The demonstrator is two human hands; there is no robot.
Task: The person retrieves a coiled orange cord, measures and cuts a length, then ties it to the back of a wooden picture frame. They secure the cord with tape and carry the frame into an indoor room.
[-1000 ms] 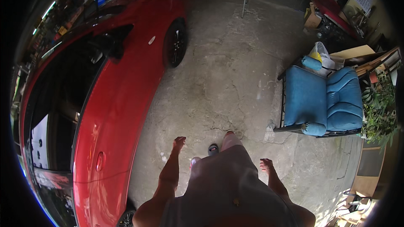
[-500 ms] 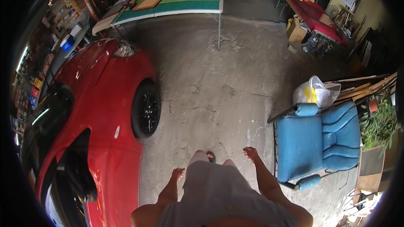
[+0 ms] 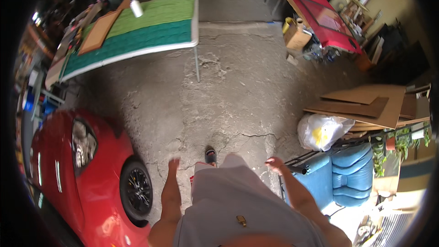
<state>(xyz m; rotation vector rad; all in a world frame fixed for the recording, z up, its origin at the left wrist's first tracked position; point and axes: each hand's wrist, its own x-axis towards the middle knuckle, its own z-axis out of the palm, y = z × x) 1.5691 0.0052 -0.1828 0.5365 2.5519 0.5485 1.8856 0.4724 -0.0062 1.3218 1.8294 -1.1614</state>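
Both arms hang out in front of me over the concrete floor. My left hand (image 3: 174,163) is smeared by motion, so its fingers do not show clearly; it lies nearest to the front wheel (image 3: 136,191) of a red car (image 3: 98,196) and touches nothing. My right hand (image 3: 274,164) has loosely bent fingers, somewhat apart, with nothing in them. Beside it stands a blue padded armchair (image 3: 350,171) with a dark metal frame. A sandalled foot (image 3: 210,155) shows on the floor between my hands.
Ahead left stands a table (image 3: 132,57) with a green quilted cover, a flat brown panel (image 3: 100,31) and a white bottle (image 3: 136,8). A red panel on supports (image 3: 322,20) and a cardboard box (image 3: 297,39) are far right. A white plastic bag (image 3: 322,132) sits by stacked boards (image 3: 361,105).
I have moved forward, turning somewhat right. The green-covered table is closer, while the car and armchair have slid lower in view. My left arm has swung forward; both hands remain without a visible object.
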